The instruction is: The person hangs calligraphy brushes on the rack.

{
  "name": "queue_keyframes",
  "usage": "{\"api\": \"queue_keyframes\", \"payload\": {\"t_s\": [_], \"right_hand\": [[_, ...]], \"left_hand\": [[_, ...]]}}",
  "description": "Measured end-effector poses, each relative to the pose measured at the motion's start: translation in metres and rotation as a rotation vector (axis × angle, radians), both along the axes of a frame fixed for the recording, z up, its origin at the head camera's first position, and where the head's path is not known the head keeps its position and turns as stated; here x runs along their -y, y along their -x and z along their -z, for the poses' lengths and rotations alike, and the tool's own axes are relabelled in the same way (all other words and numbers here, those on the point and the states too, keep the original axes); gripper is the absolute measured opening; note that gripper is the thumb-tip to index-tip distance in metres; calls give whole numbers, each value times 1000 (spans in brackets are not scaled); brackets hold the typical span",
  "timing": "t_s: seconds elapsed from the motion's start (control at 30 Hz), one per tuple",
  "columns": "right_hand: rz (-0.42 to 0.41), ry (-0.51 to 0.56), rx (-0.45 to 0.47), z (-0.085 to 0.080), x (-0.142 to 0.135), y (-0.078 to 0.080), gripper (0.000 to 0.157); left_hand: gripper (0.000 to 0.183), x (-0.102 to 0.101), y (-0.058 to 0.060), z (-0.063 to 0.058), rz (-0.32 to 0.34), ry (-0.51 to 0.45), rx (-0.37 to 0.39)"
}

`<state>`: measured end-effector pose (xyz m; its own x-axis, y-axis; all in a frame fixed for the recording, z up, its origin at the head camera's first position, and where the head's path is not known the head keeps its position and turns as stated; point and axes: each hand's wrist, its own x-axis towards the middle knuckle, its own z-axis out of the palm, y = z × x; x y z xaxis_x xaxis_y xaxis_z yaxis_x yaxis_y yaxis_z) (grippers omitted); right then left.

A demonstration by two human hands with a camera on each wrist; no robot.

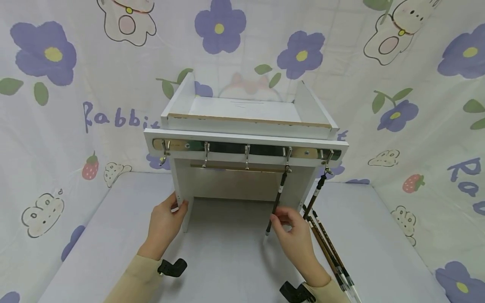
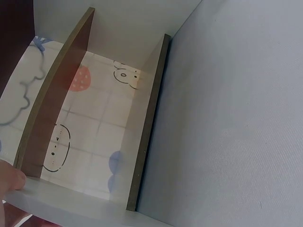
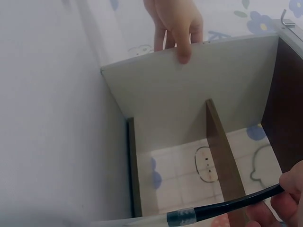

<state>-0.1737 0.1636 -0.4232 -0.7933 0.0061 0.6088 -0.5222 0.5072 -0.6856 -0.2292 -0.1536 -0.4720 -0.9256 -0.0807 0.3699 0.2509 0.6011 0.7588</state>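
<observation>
Black brush [image 1: 278,198] is suspended from the fourth hook [image 1: 289,155] from the left on a white rack [image 1: 246,135]; near its lower end it is clamped between the thumb and fingers of the right hand [image 1: 296,237]. A second brush [image 1: 315,195] is hung from the fifth hook [image 1: 329,158]. The left side panel [image 1: 183,181] is pinched between the thumb and fingers of the left hand [image 1: 164,225]. Loose brushes [image 1: 331,244] are laid on the worktop [image 1: 223,265], beside the right hand.
</observation>
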Motion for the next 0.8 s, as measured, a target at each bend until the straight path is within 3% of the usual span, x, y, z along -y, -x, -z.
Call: {"api": "queue_keyframes", "payload": {"t_s": [0.43,0.6,0.8], "right_hand": [[-35,-2,37,3,-9,-1,15],[-67,14,28,0,-16,-5,17],[-76,1,84,-6,-29,-15,21]], "left_hand": [[41,-1,-2,-1,-9,9,10],[42,-1,-2,-2,-12,19,5],[41,-1,-2,-2,-7,22,-18]]}}
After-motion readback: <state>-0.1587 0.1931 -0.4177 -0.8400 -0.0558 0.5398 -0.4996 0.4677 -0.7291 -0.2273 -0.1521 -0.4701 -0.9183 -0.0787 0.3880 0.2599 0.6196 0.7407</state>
